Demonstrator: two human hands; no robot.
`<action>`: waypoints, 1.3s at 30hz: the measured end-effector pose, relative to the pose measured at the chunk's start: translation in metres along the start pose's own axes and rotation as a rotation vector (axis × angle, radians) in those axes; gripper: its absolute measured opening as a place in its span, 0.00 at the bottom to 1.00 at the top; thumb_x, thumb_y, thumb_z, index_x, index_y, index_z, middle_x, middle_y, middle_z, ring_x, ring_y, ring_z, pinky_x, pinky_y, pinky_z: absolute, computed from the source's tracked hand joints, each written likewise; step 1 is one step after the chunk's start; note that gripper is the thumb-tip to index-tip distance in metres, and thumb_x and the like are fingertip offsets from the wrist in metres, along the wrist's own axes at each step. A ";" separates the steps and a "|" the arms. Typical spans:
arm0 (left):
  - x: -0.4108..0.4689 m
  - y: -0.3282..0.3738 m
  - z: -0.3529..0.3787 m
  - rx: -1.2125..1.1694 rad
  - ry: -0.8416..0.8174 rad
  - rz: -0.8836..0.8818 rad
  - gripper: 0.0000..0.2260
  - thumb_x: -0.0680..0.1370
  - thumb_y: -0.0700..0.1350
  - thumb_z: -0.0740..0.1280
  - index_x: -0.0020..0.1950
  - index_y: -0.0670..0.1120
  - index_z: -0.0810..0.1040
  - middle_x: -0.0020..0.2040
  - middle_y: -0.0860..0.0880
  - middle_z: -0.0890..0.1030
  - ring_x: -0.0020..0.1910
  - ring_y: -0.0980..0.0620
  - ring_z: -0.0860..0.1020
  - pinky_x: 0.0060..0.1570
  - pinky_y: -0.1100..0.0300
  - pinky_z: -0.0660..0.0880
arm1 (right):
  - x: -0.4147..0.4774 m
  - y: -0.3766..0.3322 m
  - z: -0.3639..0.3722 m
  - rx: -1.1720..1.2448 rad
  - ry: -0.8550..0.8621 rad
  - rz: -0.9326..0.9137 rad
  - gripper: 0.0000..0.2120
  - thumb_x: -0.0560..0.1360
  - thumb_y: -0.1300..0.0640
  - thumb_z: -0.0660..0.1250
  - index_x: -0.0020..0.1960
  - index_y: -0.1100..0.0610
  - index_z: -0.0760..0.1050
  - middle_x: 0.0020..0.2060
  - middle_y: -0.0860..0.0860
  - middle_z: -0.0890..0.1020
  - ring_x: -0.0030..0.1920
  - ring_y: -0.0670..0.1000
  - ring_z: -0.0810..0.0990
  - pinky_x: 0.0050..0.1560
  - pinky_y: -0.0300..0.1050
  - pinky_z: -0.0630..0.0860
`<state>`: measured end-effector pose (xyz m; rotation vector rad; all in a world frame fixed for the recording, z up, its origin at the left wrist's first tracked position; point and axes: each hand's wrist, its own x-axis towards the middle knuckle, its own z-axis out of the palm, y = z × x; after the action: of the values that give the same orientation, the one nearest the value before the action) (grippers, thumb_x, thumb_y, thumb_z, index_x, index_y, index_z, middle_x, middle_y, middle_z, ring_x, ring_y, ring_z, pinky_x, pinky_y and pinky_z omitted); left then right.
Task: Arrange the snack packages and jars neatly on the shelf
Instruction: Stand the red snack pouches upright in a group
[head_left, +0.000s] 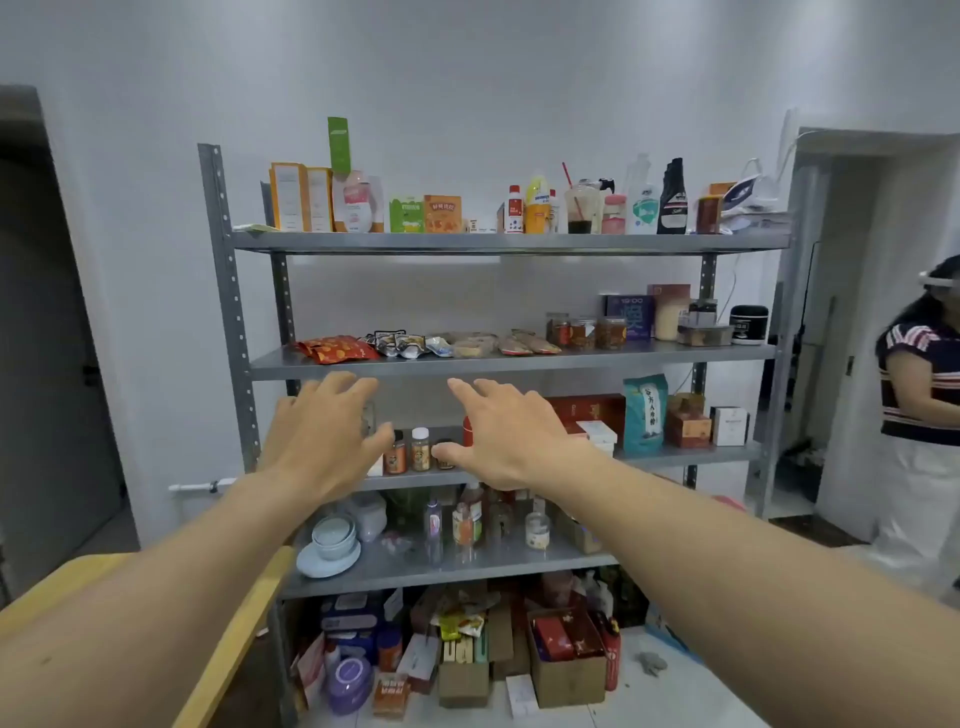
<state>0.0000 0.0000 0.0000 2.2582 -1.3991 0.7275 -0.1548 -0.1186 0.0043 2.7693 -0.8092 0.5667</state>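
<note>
A person's bare forearms stretch toward a grey metal shelving unit (519, 364) set against a white wall. The left grip (322, 436) and the right grip (501, 439) are both wide, fingers spread and straight, holding nothing. They hover side by side, apart from each other, in front of the third board down, with their fingertips just below the front edge of the second board.

The snacks lie in a row on that second board. Flat red snack packets (335, 349) are at the left, with silver foil pouches (400, 344) just beside them and clear-wrapped brown snack packs (467, 344) next along. Further right stand three clear glass jars with amber contents (584, 332).

Between the two grips, small orange-labelled bottles (420, 452) stand on the third board. A tall teal paper bag (644, 413) stands upright on the same board to the right. Pale blue bowls (332, 538) are stacked on a plate on the board below. Open cardboard boxes (566, 670) sit on the floor under the unit. A yellow-edged surface (234, 623) shows at lower left. Another person in a striped top (914, 384) stands at the right edge.
</note>
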 end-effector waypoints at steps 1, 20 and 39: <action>0.010 -0.006 0.008 -0.005 -0.001 0.000 0.25 0.77 0.58 0.61 0.72 0.50 0.68 0.71 0.48 0.70 0.67 0.45 0.70 0.63 0.46 0.68 | 0.013 0.001 0.005 0.003 0.001 -0.001 0.39 0.76 0.35 0.58 0.78 0.52 0.51 0.73 0.57 0.66 0.71 0.59 0.66 0.66 0.59 0.65; 0.234 -0.202 0.175 -0.044 -0.018 -0.059 0.25 0.77 0.59 0.61 0.73 0.52 0.65 0.72 0.49 0.68 0.68 0.46 0.68 0.65 0.45 0.67 | 0.335 -0.021 0.148 0.013 0.009 -0.024 0.38 0.75 0.33 0.57 0.78 0.51 0.53 0.72 0.54 0.68 0.69 0.58 0.69 0.64 0.57 0.70; 0.511 -0.360 0.363 0.109 -0.012 -0.168 0.25 0.76 0.59 0.61 0.71 0.51 0.68 0.69 0.48 0.71 0.65 0.45 0.70 0.63 0.46 0.67 | 0.700 0.009 0.309 0.142 0.018 -0.156 0.37 0.75 0.32 0.58 0.76 0.51 0.56 0.70 0.55 0.71 0.68 0.59 0.70 0.63 0.56 0.70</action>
<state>0.5944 -0.4104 0.0054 2.4325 -1.1827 0.7518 0.4778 -0.5489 0.0148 2.9172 -0.5620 0.6413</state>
